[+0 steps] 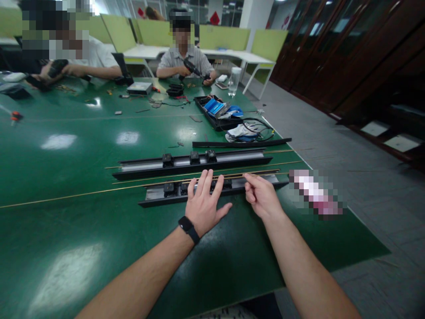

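My left hand point(204, 206), with a dark watch on its wrist, lies palm down with fingers spread over the near black channel point(154, 193). Its fingertips reach long thin brass-coloured rods point(83, 194) that run along the channel's top; whether they press on them I cannot tell. My right hand point(264, 195) is closed, thumb and forefinger pinched at a rod near the channel's right end. Several small black blocks sit inside this channel, one block point(169, 189) left of my fingers, others partly covered. Just beyond lies a second black channel point(146, 165) with black blocks point(194, 157) in it.
A black strip point(242, 143) lies behind the channels, near gloves point(244, 132) and a black tray point(217, 124) of blue items. Across the green table point(99, 230) two people hold power drills point(191, 67). The table's right edge is close to my right arm.
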`<action>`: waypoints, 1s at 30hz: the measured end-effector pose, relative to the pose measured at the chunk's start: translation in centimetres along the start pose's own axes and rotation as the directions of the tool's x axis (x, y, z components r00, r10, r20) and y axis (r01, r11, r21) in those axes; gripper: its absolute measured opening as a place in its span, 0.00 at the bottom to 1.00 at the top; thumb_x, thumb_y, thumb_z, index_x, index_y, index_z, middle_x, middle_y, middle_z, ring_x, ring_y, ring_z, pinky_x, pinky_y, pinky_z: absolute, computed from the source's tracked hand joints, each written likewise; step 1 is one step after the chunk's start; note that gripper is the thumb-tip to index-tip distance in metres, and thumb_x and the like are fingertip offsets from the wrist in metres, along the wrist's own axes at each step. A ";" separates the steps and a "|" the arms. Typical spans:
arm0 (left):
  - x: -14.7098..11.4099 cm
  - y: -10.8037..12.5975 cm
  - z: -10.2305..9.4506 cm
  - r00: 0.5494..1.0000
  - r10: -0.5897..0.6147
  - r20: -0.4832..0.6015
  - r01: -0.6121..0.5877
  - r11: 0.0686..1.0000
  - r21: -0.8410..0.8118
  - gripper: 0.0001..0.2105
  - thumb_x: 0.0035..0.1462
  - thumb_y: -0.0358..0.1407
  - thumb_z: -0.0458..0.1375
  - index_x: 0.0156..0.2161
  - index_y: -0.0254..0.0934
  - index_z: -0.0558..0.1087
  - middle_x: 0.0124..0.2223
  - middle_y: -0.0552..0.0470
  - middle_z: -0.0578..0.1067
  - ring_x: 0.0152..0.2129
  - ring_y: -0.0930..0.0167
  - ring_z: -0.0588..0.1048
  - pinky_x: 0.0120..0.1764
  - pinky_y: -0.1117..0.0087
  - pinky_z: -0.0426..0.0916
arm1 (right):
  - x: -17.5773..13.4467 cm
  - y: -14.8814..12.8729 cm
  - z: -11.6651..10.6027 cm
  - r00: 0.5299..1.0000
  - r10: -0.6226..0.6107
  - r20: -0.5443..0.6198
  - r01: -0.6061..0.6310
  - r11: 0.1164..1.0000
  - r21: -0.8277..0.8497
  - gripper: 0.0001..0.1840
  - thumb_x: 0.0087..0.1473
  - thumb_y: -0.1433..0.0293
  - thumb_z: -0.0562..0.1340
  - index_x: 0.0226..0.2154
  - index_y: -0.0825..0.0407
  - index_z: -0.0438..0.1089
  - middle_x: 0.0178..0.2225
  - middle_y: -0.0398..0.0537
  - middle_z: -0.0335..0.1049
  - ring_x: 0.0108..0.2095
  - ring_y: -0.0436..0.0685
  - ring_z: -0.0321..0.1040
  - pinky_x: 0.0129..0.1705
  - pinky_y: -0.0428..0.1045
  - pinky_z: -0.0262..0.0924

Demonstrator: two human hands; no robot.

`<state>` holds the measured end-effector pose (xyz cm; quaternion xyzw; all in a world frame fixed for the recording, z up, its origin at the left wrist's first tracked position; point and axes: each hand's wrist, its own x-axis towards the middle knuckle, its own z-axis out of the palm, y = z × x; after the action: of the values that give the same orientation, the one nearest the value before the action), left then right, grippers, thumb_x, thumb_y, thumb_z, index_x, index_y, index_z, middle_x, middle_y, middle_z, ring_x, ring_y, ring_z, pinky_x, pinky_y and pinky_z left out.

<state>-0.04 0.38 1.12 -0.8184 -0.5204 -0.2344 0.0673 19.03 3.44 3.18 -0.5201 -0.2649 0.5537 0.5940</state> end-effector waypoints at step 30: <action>0.0 0.0 -0.1 1.000 0.004 -0.010 -0.004 1.000 -0.001 0.37 0.59 0.56 0.54 0.69 0.40 0.57 0.71 0.38 0.52 0.69 0.55 0.51 0.65 0.49 0.44 | 0.2 0.4 0.0 1.000 -0.017 -0.017 0.017 1.000 -0.003 0.19 0.45 0.62 0.74 0.26 0.53 0.66 0.15 0.37 0.64 0.08 0.42 0.49 0.08 0.40 0.40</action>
<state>-0.04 0.37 1.23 -0.8182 -0.5185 -0.2384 0.0700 18.87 3.55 2.80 -0.5234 -0.2648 0.5438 0.6002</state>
